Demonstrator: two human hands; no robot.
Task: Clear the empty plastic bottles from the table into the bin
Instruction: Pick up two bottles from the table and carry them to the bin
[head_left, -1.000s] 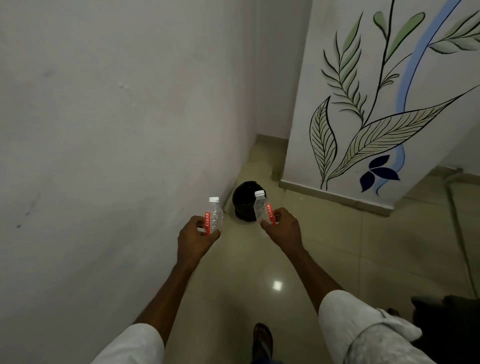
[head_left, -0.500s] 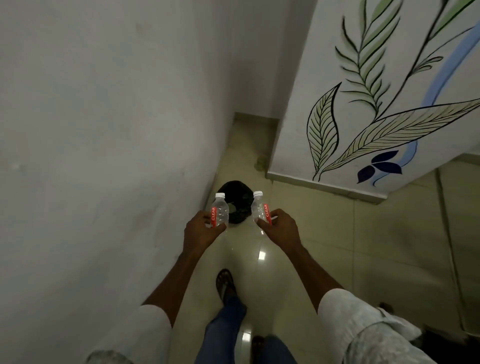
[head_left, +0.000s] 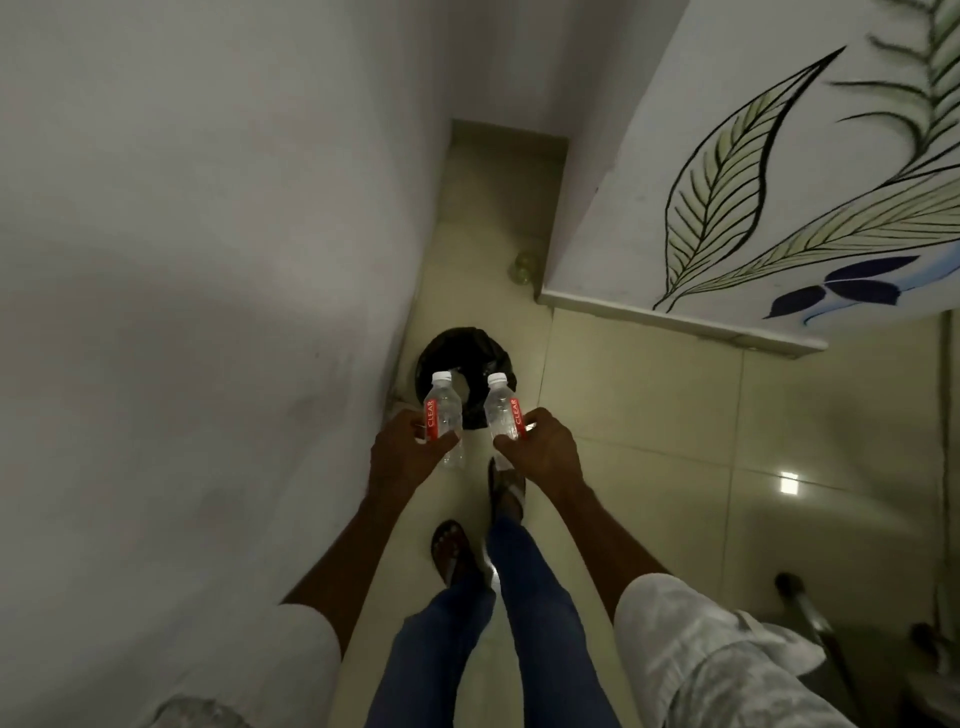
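My left hand (head_left: 402, 452) grips a clear plastic bottle (head_left: 443, 415) with a white cap and a red label, held upright. A second bottle of the same kind (head_left: 501, 408) stands upright in my right hand (head_left: 545, 449). Both bottles are over the near edge of a round bin lined with a black bag (head_left: 457, 353), which stands on the floor against the left wall. The bin's opening lies just beyond the bottle caps. The two bottles are a small gap apart.
A plain grey wall (head_left: 208, 260) runs close on the left. A white wall painted with leaves (head_left: 753, 182) juts out on the right, leaving a narrow passage behind the bin. My sandalled feet (head_left: 506, 488) stand on glossy beige tiles just short of the bin.
I have walked up to the bin, which now sits right under the bottles. Both hands have kept hold of their bottles and drawn a little closer together.
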